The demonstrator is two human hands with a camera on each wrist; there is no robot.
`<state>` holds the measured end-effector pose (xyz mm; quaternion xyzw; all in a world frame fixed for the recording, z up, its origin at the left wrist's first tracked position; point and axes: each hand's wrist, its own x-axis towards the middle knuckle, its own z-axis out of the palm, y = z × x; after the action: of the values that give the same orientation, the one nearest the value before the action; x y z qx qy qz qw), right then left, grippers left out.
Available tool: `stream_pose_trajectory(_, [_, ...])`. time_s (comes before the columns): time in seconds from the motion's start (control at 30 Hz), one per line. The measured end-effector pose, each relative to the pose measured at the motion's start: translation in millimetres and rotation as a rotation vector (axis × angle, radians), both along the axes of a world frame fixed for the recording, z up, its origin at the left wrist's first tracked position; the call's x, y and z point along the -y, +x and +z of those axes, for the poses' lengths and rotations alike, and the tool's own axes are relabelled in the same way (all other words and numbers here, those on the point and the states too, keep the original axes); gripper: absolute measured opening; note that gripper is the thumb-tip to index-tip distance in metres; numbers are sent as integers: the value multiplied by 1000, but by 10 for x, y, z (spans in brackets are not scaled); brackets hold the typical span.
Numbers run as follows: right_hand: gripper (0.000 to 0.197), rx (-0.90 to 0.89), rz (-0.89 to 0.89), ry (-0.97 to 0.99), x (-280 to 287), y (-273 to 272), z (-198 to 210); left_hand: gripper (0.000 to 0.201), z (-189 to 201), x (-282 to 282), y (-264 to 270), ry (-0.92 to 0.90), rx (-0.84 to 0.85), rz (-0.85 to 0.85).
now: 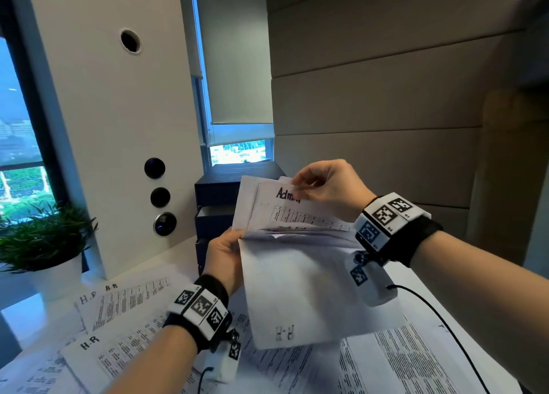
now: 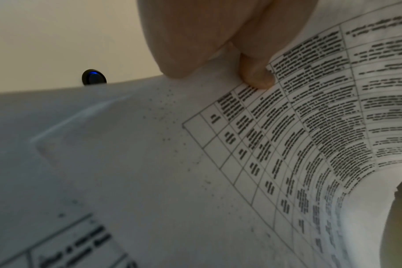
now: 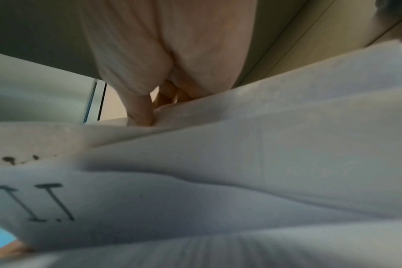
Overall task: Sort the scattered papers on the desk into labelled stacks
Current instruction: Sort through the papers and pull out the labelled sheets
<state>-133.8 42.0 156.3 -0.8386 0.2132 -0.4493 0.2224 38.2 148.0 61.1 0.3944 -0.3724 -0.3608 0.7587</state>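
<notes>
Both hands hold a bundle of white sheets above the desk. My left hand (image 1: 227, 252) grips the bundle's left edge, and sheets fold down over it with "H.R" showing through the back (image 1: 300, 289). My right hand (image 1: 309, 185) pinches the top of an upright sheet headed "Admin" (image 1: 285, 206), which carries a printed table. The left wrist view shows my fingers (image 2: 257, 76) pressed on a printed table sheet (image 2: 287, 136). In the right wrist view my thumb (image 3: 141, 112) pinches the paper edges (image 3: 241, 145). More sheets marked "H.R" (image 1: 124, 301) lie scattered on the desk.
A potted plant (image 1: 44, 245) stands at the desk's left. A dark drawer box (image 1: 219, 197) sits behind the papers by the window. A white panel with round buttons (image 1: 160, 197) rises at the back. A black cable (image 1: 439, 319) runs over papers on the right.
</notes>
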Motion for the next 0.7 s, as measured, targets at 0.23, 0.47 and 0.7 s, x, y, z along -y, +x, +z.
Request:
stream_pose_trajectory(0.23, [19, -6, 16, 47, 45, -46, -101, 23, -7, 16, -58, 16, -42, 29])
stream_pose_trajectory(0.47, [18, 41, 118, -20, 14, -14, -173, 26, 9, 91, -38, -47, -6, 107])
stream_pose_trajectory(0.7, [18, 13, 165, -175, 39, -31, -234, 32, -51, 121, 37, -6, 147, 106])
